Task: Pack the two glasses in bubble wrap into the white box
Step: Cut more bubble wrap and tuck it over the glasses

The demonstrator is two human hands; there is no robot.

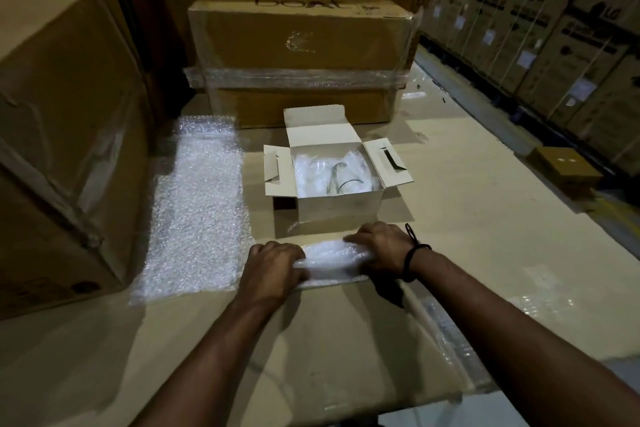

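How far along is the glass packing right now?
About halfway. Done: one wrapped glass already lies in the open white box. In hand: the left hand and right hand grip a bubble wrap bundle, presumably the second glass. Left: finish the roll and place it in the box.

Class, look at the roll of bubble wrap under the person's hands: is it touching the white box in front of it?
Apart. The head view shows a strip of bare cardboard surface between the bubble-wrap roll and the white box.
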